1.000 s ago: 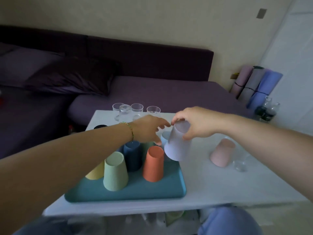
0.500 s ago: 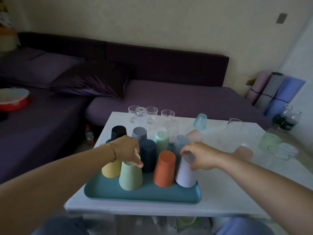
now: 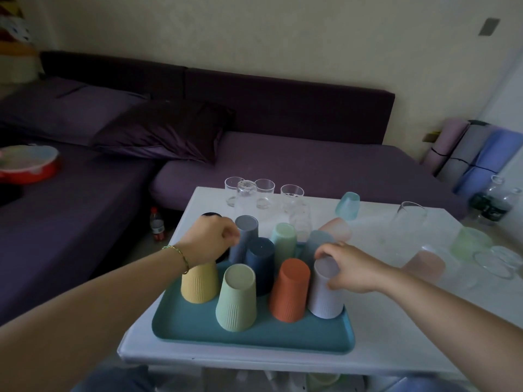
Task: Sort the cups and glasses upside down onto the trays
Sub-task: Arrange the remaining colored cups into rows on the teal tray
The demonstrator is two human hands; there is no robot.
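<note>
Right grip [image 3: 348,267] curled round lilac cup [image 3: 322,301] — upside down beneath, on teal tray [image 3: 254,338]

left hand [image 3: 210,241], right hand [image 3: 350,269]: fingers curled

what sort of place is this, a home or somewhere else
Most likely a home living room or bedroom: a purple sofa bed with a pillow, rolled exercise mats, and a white table holding a teal tray of cups.

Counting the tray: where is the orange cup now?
Head view: the orange cup stands upside down on the teal tray, front right, between the front light green cup and the lavender cup the right hand holds.
</note>
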